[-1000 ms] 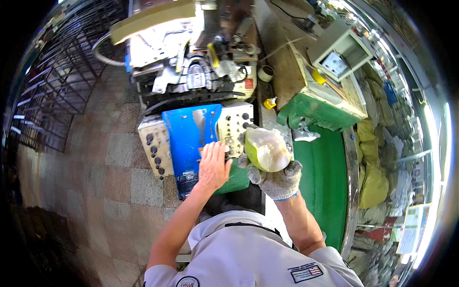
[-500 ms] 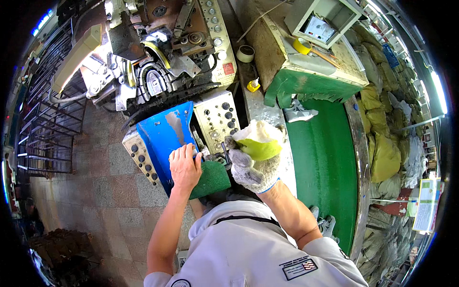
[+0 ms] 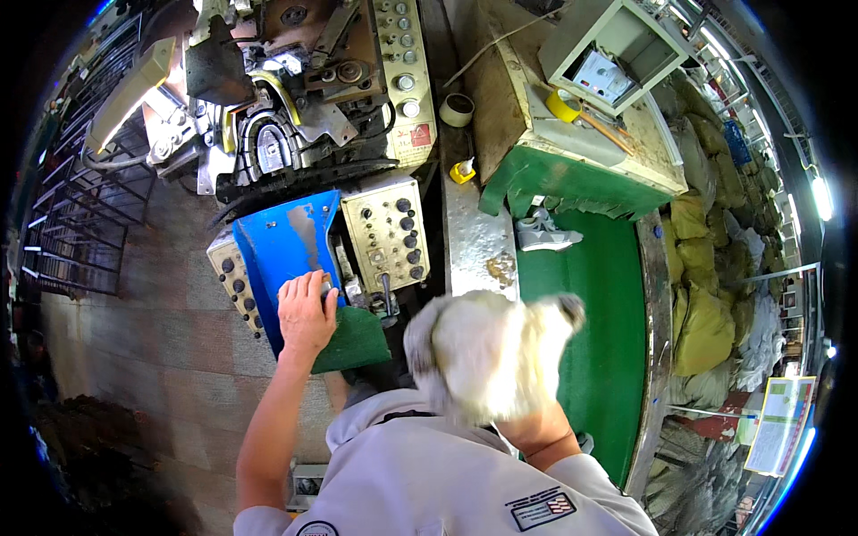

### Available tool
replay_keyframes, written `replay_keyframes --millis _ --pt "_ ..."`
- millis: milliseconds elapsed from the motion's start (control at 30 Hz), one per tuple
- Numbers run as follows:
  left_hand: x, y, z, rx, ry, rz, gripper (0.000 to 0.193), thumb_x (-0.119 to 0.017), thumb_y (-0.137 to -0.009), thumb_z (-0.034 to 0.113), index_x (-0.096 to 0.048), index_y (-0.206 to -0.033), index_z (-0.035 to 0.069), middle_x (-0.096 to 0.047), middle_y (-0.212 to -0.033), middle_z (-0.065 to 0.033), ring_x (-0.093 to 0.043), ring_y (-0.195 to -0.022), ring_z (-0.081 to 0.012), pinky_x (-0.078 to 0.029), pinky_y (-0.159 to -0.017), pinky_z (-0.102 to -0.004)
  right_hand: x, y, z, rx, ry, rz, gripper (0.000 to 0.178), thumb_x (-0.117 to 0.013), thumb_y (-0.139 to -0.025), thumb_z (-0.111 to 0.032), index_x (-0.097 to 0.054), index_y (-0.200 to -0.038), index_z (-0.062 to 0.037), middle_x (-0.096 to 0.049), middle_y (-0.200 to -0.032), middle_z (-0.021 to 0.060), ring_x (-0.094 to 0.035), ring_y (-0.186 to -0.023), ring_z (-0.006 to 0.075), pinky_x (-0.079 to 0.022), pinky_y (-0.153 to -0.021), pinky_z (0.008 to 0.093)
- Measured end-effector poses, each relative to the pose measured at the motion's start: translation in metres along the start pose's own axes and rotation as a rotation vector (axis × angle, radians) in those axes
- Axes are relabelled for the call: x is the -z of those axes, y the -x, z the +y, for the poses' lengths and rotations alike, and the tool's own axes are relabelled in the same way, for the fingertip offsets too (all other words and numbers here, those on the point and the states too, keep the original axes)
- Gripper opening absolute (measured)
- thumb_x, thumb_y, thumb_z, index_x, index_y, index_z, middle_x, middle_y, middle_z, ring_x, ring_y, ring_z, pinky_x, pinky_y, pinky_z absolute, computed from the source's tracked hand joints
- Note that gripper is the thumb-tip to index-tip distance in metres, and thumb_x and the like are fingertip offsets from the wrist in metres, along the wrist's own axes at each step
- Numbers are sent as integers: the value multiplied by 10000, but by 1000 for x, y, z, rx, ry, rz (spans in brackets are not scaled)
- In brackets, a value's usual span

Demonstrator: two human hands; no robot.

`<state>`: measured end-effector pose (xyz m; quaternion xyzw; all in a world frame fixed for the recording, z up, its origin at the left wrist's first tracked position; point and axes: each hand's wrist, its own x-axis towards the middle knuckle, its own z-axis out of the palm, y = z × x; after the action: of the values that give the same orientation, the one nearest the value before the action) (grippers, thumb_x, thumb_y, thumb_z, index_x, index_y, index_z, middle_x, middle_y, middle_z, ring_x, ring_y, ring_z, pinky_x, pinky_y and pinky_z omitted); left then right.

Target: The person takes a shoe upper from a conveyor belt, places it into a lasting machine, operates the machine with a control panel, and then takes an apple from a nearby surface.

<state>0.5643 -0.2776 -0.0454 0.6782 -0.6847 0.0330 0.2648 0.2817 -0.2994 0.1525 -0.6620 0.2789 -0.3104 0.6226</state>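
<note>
In the head view, the bare left hand (image 3: 306, 311) lies open and flat on the lower edge of the blue panel (image 3: 284, 248), touching the green pad (image 3: 356, 339). The gloved right hand (image 3: 487, 353) is blurred; its grip cannot be told.

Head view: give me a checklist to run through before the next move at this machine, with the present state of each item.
1. Left hand steady on the blue plate: ok, bare palm flat on its lower edge, beside the green pad.
2. Right hand readable: not ok, the white glove is motion-blurred.
3. What the right hand holds: cannot tell, the blur hides any object.
4. Left fingers away from the machine head: ok, they sit well below it.
5. Button panel unobstructed: ok, no hand covers it.
6. Green table by the right hand: ok, only a small grey part lies on it.
</note>
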Motion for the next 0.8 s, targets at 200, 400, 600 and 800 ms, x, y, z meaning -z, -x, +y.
replay_keyframes --millis 200,400,600,800 --pt "-2 -6 7 1 10 7 289 -676 -931 198 -621 -1167 41 -656 -1104 -135 -613 -1046 -328 -435 -983 -467 0 25 -37 215 -686 -406 365 -658 -818 -388 -649 -1113 -174 -654 -1020 42 -617 -953 248 -491 -819 416" --pt "2 -3 6 26 -8 40 274 -676 -925 191 -629 -1148 39 -657 -1087 -136 -612 -1041 -333 -441 -974 -470 0 22 -21 224 -743 -509 446 -637 -802 -473 -644 -1136 -177 -653 -1044 54 -614 -964 259 -493 -827 424" --pt "-4 -1 4 1 -13 46 272 -681 -919 171 -630 -1144 26 -660 -1103 -143 -619 -1042 -341 -447 -963 -466 5 31 -10 147 -838 -431 531 -616 -785 -557 -639 -1158 -180 -651 -1068 66 -611 -976 269 -495 -834 433" --pt "0 0 1 23 -9 18 273 -674 -930 194 -634 -1147 33 -662 -1085 -145 -621 -1032 -345 -449 -954 -466 22 -13 29 -33 -1082 14 618 -595 -769 -642 -634 -1180 -182 -650 -1092 78 -608 -988 280 -497 -842 442"
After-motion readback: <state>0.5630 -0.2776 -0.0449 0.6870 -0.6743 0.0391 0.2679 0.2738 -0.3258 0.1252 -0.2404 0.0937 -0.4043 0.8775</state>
